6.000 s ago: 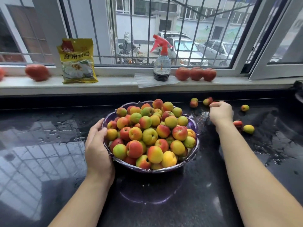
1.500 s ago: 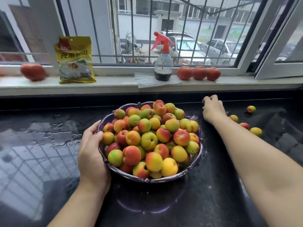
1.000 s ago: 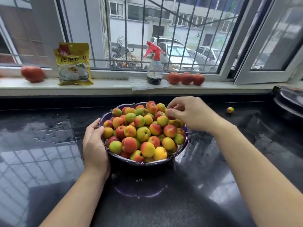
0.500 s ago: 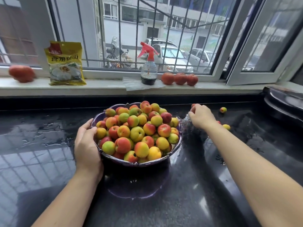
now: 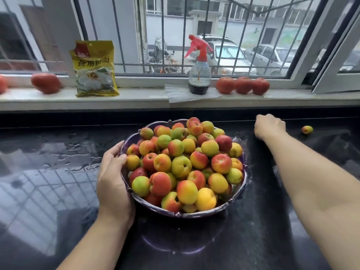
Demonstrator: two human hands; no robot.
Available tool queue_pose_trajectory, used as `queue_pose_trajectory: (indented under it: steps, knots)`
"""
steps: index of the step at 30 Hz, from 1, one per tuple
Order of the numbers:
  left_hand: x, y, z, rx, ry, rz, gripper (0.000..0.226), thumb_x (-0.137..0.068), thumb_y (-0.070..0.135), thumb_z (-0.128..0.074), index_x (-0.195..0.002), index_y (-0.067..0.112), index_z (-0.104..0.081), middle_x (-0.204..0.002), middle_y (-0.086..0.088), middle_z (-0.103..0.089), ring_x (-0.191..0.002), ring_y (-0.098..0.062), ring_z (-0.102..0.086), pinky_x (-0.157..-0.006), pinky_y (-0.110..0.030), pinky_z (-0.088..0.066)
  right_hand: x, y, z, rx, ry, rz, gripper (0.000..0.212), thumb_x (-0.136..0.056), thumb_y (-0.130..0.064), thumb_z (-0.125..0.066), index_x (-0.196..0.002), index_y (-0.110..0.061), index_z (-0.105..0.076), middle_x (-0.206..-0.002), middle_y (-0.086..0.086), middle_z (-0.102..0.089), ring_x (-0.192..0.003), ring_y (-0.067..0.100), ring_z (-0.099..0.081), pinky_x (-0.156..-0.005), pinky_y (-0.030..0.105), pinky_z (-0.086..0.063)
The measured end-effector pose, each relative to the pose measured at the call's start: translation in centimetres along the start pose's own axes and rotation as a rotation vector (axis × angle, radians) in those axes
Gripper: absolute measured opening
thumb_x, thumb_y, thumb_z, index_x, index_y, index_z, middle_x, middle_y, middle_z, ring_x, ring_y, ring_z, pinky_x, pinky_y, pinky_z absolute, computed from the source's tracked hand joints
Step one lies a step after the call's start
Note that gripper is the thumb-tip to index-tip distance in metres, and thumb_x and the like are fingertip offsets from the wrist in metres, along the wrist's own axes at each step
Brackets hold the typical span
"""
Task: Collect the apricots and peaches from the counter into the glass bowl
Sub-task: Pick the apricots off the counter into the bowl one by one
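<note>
— Both hands first: what are they doing?

— Left hand [image 5: 114, 179] cups the near-left side of the glass bowl [image 5: 204, 213], palm against its wall and fingers curled up over the rim. Right hand [image 5: 269, 126] is out past the bowl's far-right side, low over the worktop [image 5: 253, 240], fingers curled under in a loose fist. Whether it pinches anything I cannot tell; the knuckles hide the fingertips.

— And the fruit?

— The bowl is heaped above its rim with apricots and peaches [image 5: 181, 166], red, yellow and green. One loose apricot [image 5: 307, 129] lies on the worktop well to the right of the bowl, beyond the right hand and apart from it.

— What does the bowl stand on?

— A dark, glossy, wet worktop, with water drops left of the bowl.

— Behind the bowl?

— A pale windowsill [image 5: 136, 98]. Straight behind the bowl stands a spray bottle [image 5: 199, 75] with a red trigger head, on a sheet of clear plastic. Just right of the bottle are three red fruits [image 5: 243, 85] in a row. Behind and left of the bowl leans a yellow packet [image 5: 94, 69], with another red fruit [image 5: 46, 83] farther left.
</note>
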State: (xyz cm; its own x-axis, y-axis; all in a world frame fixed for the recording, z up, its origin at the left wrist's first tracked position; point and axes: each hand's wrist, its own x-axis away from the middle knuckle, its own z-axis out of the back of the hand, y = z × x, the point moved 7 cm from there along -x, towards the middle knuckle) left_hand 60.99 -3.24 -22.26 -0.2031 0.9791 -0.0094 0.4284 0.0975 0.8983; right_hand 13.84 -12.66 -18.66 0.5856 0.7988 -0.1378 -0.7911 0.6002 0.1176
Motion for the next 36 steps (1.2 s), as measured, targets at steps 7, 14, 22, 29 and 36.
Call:
queue_pose_trajectory:
  steps: [7,14,22,29,36]
  knots:
    - [0.2,0.3,-0.3,0.022,0.003,0.013,0.030,-0.105,0.012,-0.048,-0.123,0.020,-0.070,-0.121,-0.012,-0.077,-0.114,-0.029,-0.074,-0.100,-0.050,-0.059,6.3,-4.0,4.4,-0.666,0.063,0.175,0.037,-0.094,-0.043,-0.065,-0.120,-0.016,-0.066,-0.115,0.010,-0.070,-0.105,0.031,-0.064,-0.086,0.035,-0.048]
    - [1.1,1.1,-0.6,0.030,-0.008,0.043,0.030,-0.103,0.018,-0.051,-0.127,0.022,-0.068,-0.124,-0.013,-0.075,-0.115,-0.029,-0.074,-0.098,-0.050,-0.060,20.8,-12.2,18.4,-0.845,0.035,0.804,0.027,-0.094,-0.047,-0.065,-0.113,-0.028,-0.071,-0.102,-0.014,-0.067,-0.095,0.003,-0.062,-0.081,0.024,-0.050]
    - [1.3,1.6,-0.6,0.042,0.011,0.079,0.038,-0.084,0.025,-0.058,-0.120,0.026,-0.072,-0.123,-0.011,-0.075,-0.115,-0.030,-0.073,-0.101,-0.053,-0.059,25.6,-21.1,17.9,-0.203,0.018,1.048,0.040,-0.091,-0.050,-0.066,-0.121,-0.026,-0.073,-0.097,-0.010,-0.066,-0.088,0.013,-0.057,-0.075,0.028,-0.045]
    - [1.1,1.3,-0.4,-0.007,0.015,0.019,0.027,-0.097,0.023,-0.055,-0.118,0.029,-0.070,-0.118,-0.003,-0.074,-0.112,-0.022,-0.072,-0.087,-0.036,-0.057,23.8,-15.0,18.8,-0.670,0.240,0.808,0.019,-0.095,-0.034,-0.064,-0.103,-0.024,-0.077,-0.093,-0.007,-0.072,-0.088,0.012,-0.065,-0.083,0.033,-0.053]
    - [1.3,1.1,-0.4,-0.094,0.013,-0.055,0.029,-0.106,0.020,-0.046,-0.129,0.026,-0.063,-0.115,0.003,-0.070,-0.106,-0.015,-0.069,-0.093,-0.040,-0.058,14.6,1.8,8.6,-0.373,0.266,-0.085,0.026,-0.097,-0.022,-0.050,-0.111,-0.014,-0.070,-0.118,0.015,-0.064,-0.108,0.041,-0.061,-0.083,0.039,-0.047]
